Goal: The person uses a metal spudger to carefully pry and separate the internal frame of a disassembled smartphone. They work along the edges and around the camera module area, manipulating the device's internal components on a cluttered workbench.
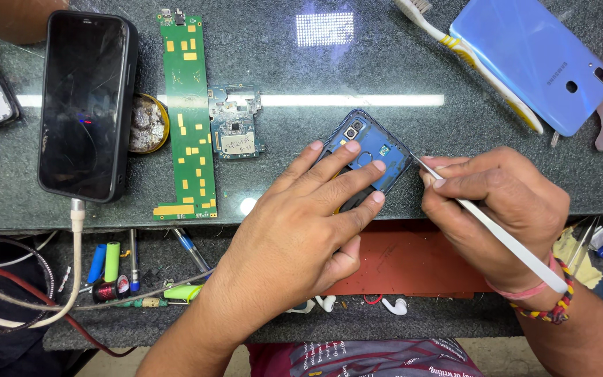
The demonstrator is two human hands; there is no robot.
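Dark stone counter [385, 63], glossy, light strip reflected across it; lower shelf on the near side is full of pens, cables and earbuds.

Left hand [294, 237] lies flat over an opened blue phone [375, 143], fingers spread across its middle, pinning it to the counter near the near edge. Not a closed grip, more a press-down hold. Right hand [497, 209] has a closed pinch grip on a white tool [504, 241]; its metal tip touches the phone's right edge.

Phone orientation: long axis runs diagonal, camera end pointing far, tilted slightly left, other end hidden under the left palm and heading toward the counter's near edge. Inner side faces up, back cover off.

Risks, as I judge them:
- Tip is at the frame edge close to exposed parts; a slip would gouge the board or a flex.
- Phone sits close to the near edge; sideways prying against a flat-hand hold could skid it off onto the shelf.
- Left fingertips are just beside the tool's line, so a slip could jab them.

Around: black phone [85, 105] on a cable far left, long green board [188, 119], small blue board [235, 122] beside it, blue back cover [532, 59] and toothbrush [476, 59] far right.
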